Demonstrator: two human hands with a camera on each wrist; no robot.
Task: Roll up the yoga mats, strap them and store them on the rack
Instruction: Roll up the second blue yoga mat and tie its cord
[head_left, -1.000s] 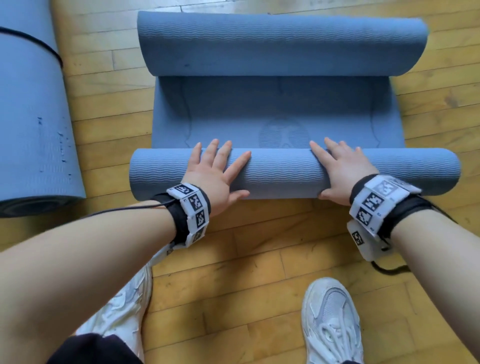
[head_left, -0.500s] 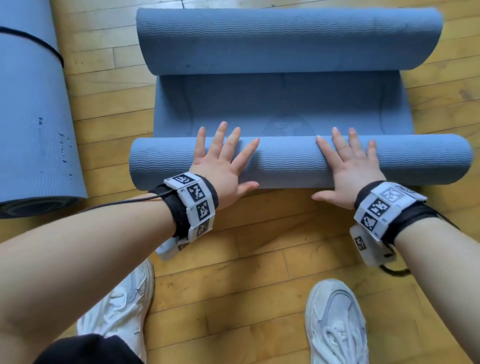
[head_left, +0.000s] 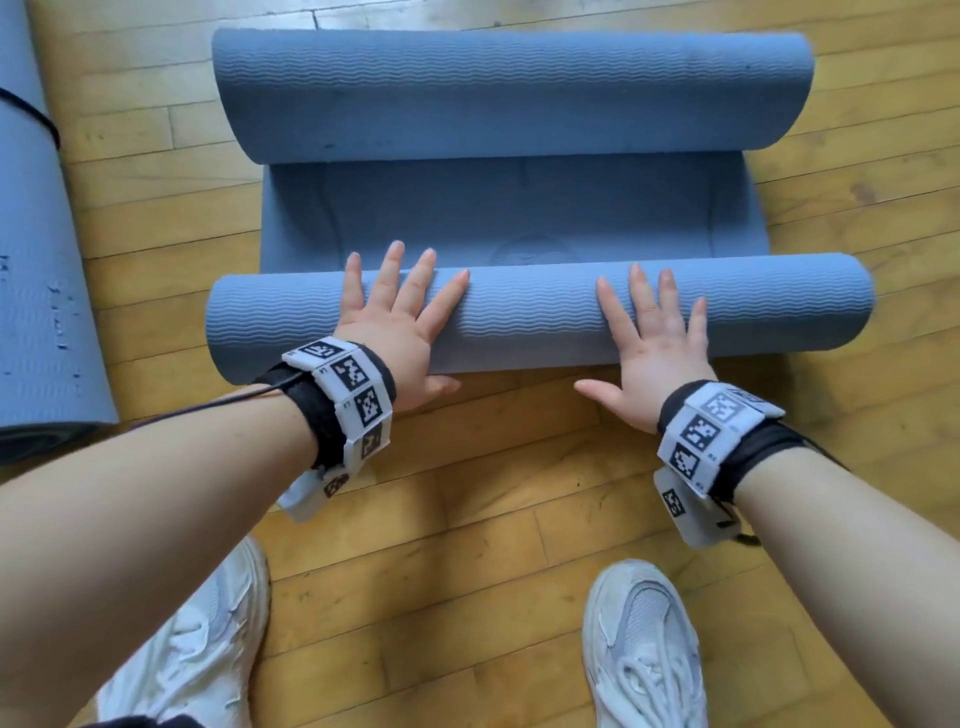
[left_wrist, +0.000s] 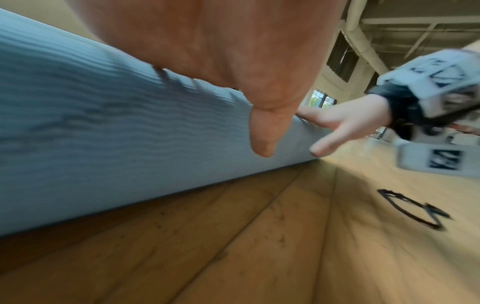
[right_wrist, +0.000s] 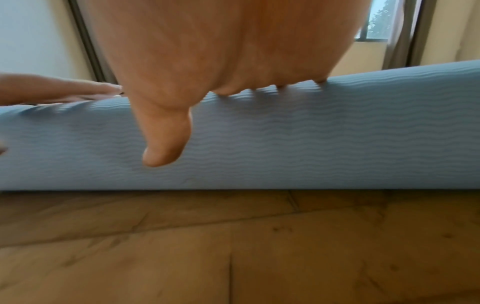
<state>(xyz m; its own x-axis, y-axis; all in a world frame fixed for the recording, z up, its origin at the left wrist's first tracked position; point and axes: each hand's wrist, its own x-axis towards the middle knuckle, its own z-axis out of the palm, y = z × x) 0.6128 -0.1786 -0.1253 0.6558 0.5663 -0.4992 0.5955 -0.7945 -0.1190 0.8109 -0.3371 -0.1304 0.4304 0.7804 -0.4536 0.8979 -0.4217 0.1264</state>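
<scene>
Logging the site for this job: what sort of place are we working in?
Probably a gym or studio hall. The floor is bare wooden boards, more than one blue yoga mat is out, including a strapped rolled mat, and the left wrist view shows a high ceiling with exposed pipes.

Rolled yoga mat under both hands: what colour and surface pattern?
Blue rolled yoga mat, embossed with fine wavy ridges running along its length; clearest in the right wrist view.

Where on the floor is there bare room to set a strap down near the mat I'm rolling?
Bare wooden floor lies between the near blue mat roll and the white shoes. A strip lies between that roll and the strapped blue mat on the left. The flat mat stretch between the rolls is shrinking.
</scene>
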